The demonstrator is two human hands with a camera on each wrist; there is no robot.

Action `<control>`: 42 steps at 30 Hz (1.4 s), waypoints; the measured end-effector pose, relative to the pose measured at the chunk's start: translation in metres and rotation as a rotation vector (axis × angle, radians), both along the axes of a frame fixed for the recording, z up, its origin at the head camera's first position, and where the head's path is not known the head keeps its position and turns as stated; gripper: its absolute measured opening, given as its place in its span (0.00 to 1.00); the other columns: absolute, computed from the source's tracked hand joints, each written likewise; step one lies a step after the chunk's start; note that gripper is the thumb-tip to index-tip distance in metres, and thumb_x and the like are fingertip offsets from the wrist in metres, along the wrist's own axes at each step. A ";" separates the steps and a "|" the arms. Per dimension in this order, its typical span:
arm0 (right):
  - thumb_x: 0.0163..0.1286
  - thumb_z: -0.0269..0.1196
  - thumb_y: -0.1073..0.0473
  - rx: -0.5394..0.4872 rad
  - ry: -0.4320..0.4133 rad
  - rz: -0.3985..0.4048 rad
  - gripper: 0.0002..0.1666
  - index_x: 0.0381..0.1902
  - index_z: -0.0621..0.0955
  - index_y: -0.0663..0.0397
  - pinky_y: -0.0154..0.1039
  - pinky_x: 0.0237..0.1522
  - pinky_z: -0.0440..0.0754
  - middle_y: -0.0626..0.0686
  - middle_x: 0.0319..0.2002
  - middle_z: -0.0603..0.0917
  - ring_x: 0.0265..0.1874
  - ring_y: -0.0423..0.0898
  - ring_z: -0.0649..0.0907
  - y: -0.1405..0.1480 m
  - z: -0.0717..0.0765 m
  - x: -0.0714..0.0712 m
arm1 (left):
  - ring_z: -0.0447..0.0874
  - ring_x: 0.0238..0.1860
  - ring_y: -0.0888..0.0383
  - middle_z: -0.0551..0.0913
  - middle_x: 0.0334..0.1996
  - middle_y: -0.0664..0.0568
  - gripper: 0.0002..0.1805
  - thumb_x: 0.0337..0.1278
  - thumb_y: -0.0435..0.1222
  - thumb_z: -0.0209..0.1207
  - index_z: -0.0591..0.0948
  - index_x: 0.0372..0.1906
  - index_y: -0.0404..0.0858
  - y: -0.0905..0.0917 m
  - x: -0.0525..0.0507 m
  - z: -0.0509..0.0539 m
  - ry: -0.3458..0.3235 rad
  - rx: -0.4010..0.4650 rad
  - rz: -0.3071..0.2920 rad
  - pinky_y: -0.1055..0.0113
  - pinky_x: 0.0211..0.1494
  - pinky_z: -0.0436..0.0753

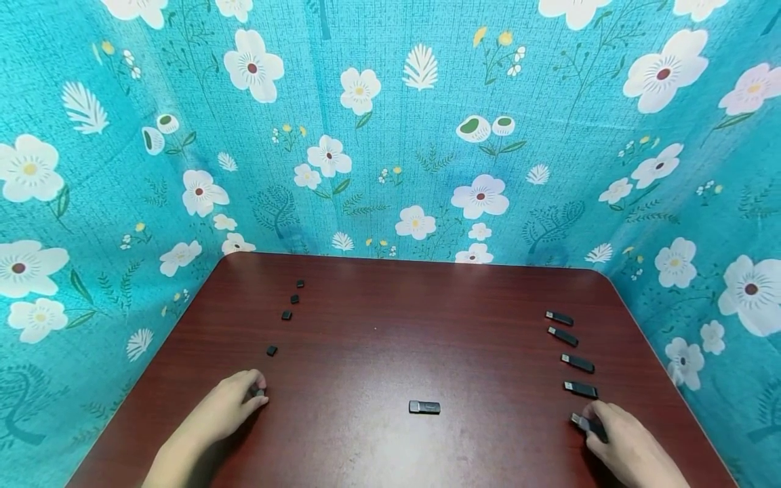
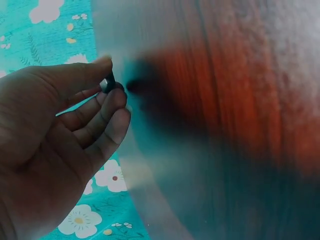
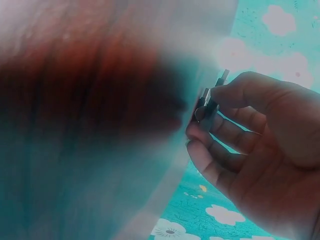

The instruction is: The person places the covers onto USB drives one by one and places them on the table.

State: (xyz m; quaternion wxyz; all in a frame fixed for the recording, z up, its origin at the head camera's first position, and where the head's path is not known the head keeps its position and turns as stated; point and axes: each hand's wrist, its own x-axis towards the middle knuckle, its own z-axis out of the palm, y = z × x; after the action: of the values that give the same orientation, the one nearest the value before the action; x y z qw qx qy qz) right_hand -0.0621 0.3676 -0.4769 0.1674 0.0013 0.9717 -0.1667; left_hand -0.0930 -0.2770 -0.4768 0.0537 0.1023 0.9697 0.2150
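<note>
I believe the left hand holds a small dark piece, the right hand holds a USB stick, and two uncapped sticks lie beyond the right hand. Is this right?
Not the count: the head view shows four uncapped sticks beyond the right hand, not two. The left hand holds a small dark piece, the right a USB stick.

Red-brown wood-grain table [image 1: 403, 305], four small black caps [image 1: 287, 315] at ten o'clock, four uncapped USB sticks [image 1: 578, 364] at three o'clock, capped USB stick [image 1: 425, 407] at six o'clock
</note>
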 end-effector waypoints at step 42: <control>0.64 0.68 0.64 -0.084 0.171 0.007 0.10 0.43 0.80 0.52 0.44 0.33 0.78 0.48 0.36 0.82 0.33 0.43 0.78 -0.049 0.017 -0.004 | 0.81 0.38 0.68 0.83 0.35 0.66 0.08 0.63 0.41 0.67 0.82 0.44 0.47 0.049 -0.018 0.009 0.105 0.107 -0.100 0.65 0.40 0.80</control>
State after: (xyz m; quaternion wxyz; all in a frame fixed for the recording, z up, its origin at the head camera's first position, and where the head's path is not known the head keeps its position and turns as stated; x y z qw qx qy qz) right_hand -0.0658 0.3190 -0.4603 0.0845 -0.0235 0.9745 -0.2064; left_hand -0.1105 -0.2280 -0.4676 0.0081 0.1643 0.9521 0.2579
